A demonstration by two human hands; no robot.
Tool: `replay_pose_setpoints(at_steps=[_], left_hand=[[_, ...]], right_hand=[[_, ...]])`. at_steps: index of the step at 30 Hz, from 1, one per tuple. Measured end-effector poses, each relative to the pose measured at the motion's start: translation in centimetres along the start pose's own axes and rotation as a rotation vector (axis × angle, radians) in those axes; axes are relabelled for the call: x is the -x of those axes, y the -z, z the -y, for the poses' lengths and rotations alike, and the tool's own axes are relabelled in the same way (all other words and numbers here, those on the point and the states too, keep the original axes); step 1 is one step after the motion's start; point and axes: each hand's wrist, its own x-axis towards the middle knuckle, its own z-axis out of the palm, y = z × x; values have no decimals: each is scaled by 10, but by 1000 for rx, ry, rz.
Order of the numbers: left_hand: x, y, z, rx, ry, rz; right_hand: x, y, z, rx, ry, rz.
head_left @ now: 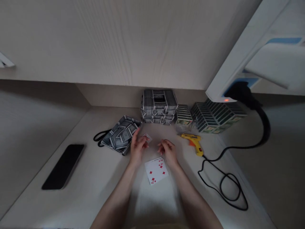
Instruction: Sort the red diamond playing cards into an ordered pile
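My left hand (pixel 137 149) is beside the fabric tray, index finger raised and its other fingers and thumb bent at a playing card (pixel 147 137) with red marks. The card is partly hidden by the fingers, which seem to pinch it. To its right, my right hand (pixel 168 152) has its fingers curled together; whether anything small is in them is hidden. Below and between the hands lies a small pile of playing cards (pixel 156 175), a four of diamonds on top and an ace edge showing behind it.
Grey patterned pieces fill the open fabric tray (pixel 111 149) with a black loop. Behind stand patterned cases (pixel 158 111) and stacked small boxes (pixel 207 116). A yellow glue gun (pixel 196 141) with its black cord (pixel 222 194) lies right, a phone (pixel 64 167) left. A power strip (pixel 238 76) overhangs.
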Motion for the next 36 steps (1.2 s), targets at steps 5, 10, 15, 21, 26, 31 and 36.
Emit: replay_pose_setpoints(at_steps=[5,10,15,21,26,31,36], left_hand=[[2,2,15,-740,-264,37],[2,5,22,-1084,-407,45],[1,6,22,-1127,-427,57],[5,5,22,-1158,-450,47],[6,4,28,-1170,-389,31],[4,4,23,-1121,-402,57],[7,2,21,-1170,-349,-9]], right_hand=[[1,1,3,18,25,7],[-5,11,3,204,33,89],[-1,26,11,573,133,331],[23,32,32,1040,248,797],[32,22,26,1246,177,667],[25,19,20,1169,215,514],[10,25,9,869,185,324]])
